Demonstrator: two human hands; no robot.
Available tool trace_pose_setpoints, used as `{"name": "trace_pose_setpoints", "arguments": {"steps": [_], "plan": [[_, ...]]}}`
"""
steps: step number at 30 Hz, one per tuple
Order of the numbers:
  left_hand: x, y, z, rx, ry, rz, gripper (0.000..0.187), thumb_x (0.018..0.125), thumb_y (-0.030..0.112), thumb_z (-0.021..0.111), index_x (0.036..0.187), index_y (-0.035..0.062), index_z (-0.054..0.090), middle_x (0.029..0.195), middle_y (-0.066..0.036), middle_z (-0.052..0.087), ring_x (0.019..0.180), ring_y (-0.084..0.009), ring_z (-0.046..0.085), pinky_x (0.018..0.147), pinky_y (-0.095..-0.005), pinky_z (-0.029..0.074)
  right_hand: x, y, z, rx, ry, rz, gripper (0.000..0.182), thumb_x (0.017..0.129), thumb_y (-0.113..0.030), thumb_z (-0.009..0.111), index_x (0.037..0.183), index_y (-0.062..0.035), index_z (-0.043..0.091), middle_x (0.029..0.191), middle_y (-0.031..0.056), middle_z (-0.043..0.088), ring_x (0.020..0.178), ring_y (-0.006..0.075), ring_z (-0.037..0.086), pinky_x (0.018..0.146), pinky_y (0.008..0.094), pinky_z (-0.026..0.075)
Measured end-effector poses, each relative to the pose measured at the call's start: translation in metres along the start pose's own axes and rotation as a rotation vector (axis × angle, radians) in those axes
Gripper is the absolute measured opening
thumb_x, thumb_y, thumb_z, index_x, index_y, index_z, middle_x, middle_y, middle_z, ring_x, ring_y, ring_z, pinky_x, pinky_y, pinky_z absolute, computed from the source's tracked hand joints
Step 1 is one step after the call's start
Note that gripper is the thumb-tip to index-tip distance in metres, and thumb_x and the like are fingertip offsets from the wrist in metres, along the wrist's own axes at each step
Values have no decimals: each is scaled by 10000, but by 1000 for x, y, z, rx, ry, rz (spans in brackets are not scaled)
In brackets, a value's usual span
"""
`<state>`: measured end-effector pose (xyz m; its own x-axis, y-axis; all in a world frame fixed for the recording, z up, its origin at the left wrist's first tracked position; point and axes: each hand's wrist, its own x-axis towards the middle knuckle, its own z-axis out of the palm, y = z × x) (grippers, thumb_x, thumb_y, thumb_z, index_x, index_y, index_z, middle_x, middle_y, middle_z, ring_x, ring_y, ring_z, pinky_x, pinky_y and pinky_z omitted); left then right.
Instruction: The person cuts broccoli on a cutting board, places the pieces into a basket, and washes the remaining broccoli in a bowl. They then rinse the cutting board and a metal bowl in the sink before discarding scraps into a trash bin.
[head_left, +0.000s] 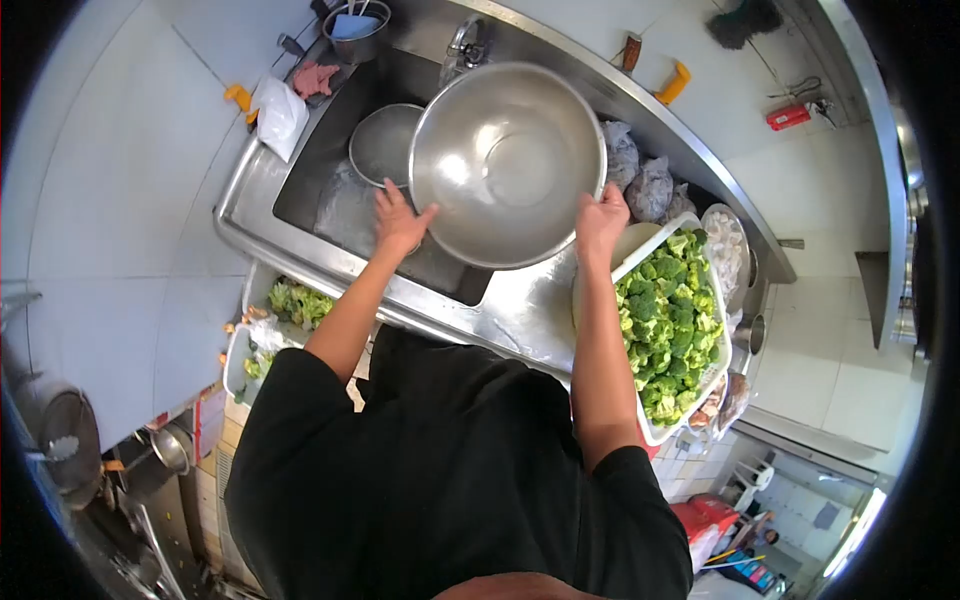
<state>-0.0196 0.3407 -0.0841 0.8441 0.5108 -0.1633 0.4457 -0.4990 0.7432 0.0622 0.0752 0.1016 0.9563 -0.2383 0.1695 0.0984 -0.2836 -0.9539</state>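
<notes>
A large, shiny steel bowl [508,165] is tipped over the right part of the sink [310,165], its inside facing the camera. My right hand [602,222] grips its lower right rim with curled fingers. My left hand [401,218] has its fingers spread, near the bowl's left rim and the lower edge of a round strainer [383,145]. Beneath the strainer, something clear and shiny lies on the sink floor. Just right of my right forearm, a white basket [722,300] holds cut broccoli [668,325].
A faucet [467,45] rises behind the bowl. Plastic-wrapped bundles [652,188] line the counter's back right. A small pot [357,28] and a pink cloth [314,79] are at the upper left. Below the sink's left edge, a white bin [237,362] holds green scraps.
</notes>
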Motion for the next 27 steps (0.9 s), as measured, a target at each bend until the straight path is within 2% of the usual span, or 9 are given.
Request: {"name": "trace_pose_setpoints", "arguments": {"steps": [1,4,7,8,11,12,19,21,27], "plan": [[-13,27,-46,184,32,17,918,873,515,690,1569,86,271,1625,-212,210,1533,-365,83,1205,-590,125,0,10,6,77,6,98,143,743,59,575,672,-33,492,633,-35,470,584,90,390,519,286,341],[-24,38,-110,404,-230,687,863,864,567,666,1545,140,353,1578,-149,358,1500,-360,229,1184,-657,74,8,57,22,267,-49,374,99,729,66,598,789,-12,609,696,-14,559,616,99,485,550,279,393],[-19,46,-130,473,-664,817,690,869,496,687,1448,167,507,1431,-94,553,1396,-304,437,1194,-643,25,9,70,46,245,-109,483,100,710,60,604,762,-26,606,726,-13,562,665,88,494,562,281,384],[-9,31,-120,452,-590,878,478,845,433,733,1232,156,687,1147,-37,716,1184,-256,623,1189,-615,154,13,73,57,201,-163,480,89,739,35,623,796,-32,611,748,-3,576,683,94,517,581,284,408],[30,-5,-104,220,-582,797,333,816,356,775,1054,125,754,957,-52,742,1003,-283,683,1063,-515,413,26,64,89,272,-290,533,92,833,-61,668,909,-52,615,812,27,614,737,122,584,648,302,481],[31,19,-114,198,-558,617,293,839,300,771,977,42,751,876,-108,740,858,-272,707,809,-415,539,31,32,96,422,-314,589,115,871,-107,675,952,-60,610,831,38,625,754,138,606,677,313,506],[134,75,-102,-632,-519,-66,333,867,236,783,1049,-33,710,928,-75,720,790,-159,669,708,-324,531,39,60,99,647,-413,757,237,956,-264,667,1065,-69,589,896,52,660,809,186,663,754,355,570],[160,66,-74,-690,-532,-118,326,870,225,785,1057,-32,713,929,-87,725,790,-157,668,718,-323,537,10,81,89,421,-372,807,200,929,-239,694,1033,-78,638,933,51,676,783,173,662,717,339,566],[166,68,-44,-890,-476,-256,295,893,167,757,1080,-47,679,993,-120,720,815,-192,699,742,-347,563,-4,127,39,-594,68,165,279,791,-80,690,1066,-33,678,1174,275,605,1105,454,553,974,496,451]]}}
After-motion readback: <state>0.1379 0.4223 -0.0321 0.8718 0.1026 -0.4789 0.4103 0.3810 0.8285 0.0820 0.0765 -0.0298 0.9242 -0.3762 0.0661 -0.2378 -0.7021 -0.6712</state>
